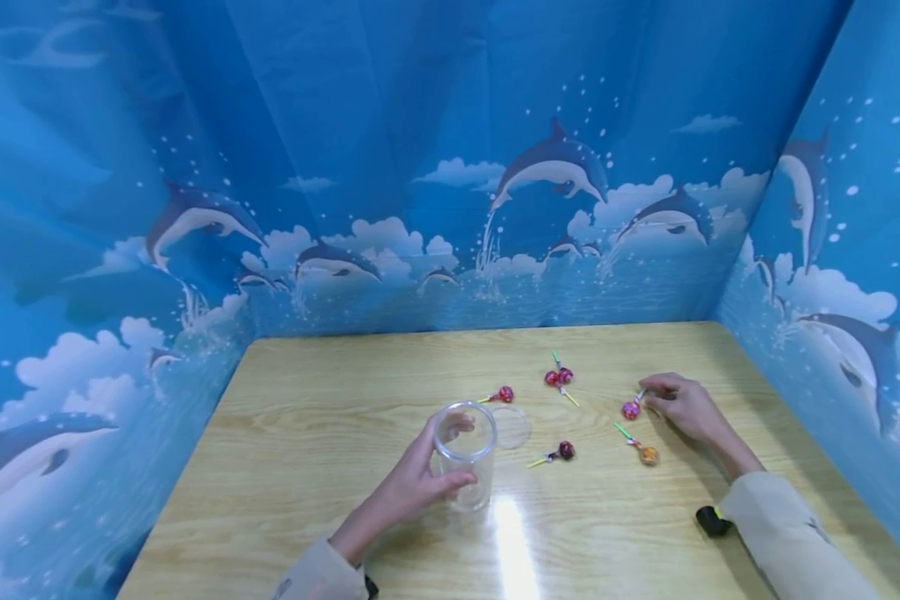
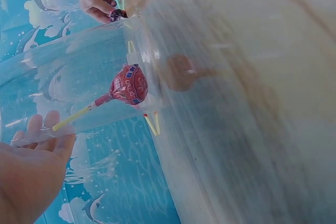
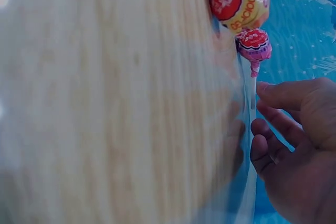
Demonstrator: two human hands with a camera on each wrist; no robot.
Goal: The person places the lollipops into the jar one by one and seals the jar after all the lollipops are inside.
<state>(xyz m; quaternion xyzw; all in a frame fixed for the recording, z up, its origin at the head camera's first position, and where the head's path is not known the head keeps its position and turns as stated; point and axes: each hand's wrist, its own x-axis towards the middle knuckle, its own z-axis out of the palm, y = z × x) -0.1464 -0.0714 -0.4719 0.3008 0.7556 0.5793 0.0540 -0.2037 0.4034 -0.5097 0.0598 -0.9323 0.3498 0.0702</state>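
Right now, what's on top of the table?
Some red lollipops, a dark lollipop, an orange lollipop and a clear disc; a pink lollipop is by the right hand. In the head view, whatever that hand and its sleeve cover is hidden.

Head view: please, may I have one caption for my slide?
Left hand gripping a clear jar, right hand by a pink lollipop, other lollipops on a wood-grain table.

There are six lollipops point(image 1: 648, 456), one jar point(image 1: 472, 454), one disc point(image 1: 512, 427)

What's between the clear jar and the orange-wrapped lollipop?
In the head view, a dark-wrapped lollipop lies there, its yellow stick toward the clear jar.
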